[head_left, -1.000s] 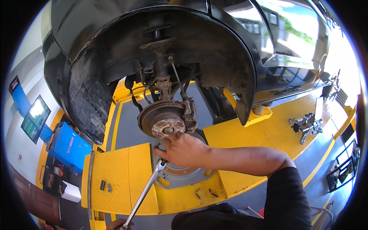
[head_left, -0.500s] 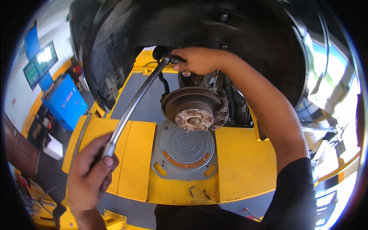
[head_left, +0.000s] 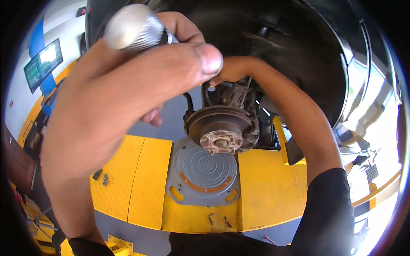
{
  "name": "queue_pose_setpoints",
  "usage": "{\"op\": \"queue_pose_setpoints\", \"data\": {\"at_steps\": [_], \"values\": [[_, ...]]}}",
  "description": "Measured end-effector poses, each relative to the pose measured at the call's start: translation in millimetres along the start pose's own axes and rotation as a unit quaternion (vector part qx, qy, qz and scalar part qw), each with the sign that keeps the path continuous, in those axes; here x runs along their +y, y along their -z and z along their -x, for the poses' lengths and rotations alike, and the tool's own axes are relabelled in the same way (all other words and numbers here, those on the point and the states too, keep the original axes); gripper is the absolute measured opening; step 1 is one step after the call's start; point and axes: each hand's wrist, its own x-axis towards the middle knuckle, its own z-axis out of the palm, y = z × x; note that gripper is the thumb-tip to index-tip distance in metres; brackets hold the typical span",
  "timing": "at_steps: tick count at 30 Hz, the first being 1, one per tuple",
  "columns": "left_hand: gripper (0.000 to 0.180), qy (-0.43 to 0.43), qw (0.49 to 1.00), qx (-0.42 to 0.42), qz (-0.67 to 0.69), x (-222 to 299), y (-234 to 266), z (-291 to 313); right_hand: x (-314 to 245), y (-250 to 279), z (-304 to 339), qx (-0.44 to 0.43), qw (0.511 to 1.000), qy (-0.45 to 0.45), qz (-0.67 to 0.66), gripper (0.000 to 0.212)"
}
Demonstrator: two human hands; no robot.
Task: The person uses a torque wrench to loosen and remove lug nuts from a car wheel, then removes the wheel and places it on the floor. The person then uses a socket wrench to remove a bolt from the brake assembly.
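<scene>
My left hand [head_left: 106, 85], large and close to the camera, is closed round the knurled steel handle of a long-handled socket wrench [head_left: 149, 32]. The handle's rounded end points up toward me; the far end is hidden behind this hand. Deeper in the dark wheel arch [head_left: 277, 42], my right hand [head_left: 235, 68] is curled above the suspension parts [head_left: 232, 96], where the wrench head was half a second ago. My left thumb covers part of its fingers. Below it sits a rusty brake disc [head_left: 200, 121] with a bare wheel hub [head_left: 222, 140].
A grey round turning plate [head_left: 208, 164] lies between yellow ramp panels [head_left: 273, 183]. Small metal pieces [head_left: 105, 179] rest on the left panel, and small dark pieces [head_left: 227, 222] near the front edge. A screen [head_left: 42, 64] hangs on the left wall.
My left hand has risen toward the camera, swinging the wrench handle up from the lower left. My right hand stays in nearly the same place. The view has shifted slightly.
</scene>
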Motion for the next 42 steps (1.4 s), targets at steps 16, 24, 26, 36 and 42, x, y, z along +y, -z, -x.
{"op": "queue_pose_setpoints", "data": {"at_steps": [16,24,26,36,42], "values": [[0.055,-0.065,0.968,0.095,-0.221,69,-54,-79,-12,5,2,-0.081,0.991,-0.028,0.103,0.064],[0.041,-0.234,0.934,0.089,-0.255,56,-73,-82,-14,-5,10,-0.031,0.996,-0.053,0.072,0.05],[0.032,-0.246,0.95,0.102,-0.165,51,-83,-86,-14,-7,13,-0.015,0.996,-0.058,0.064,0.049],[0.026,-0.231,0.948,0.003,0.22,8,-83,-91,-15,-12,15,0.009,0.994,-0.078,0.074,0.048],[0.043,-0.395,0.918,0.034,0.024,-25,-149,2,0,-20,33,0.052,0.997,-0.02,0.054,0.043]]}}
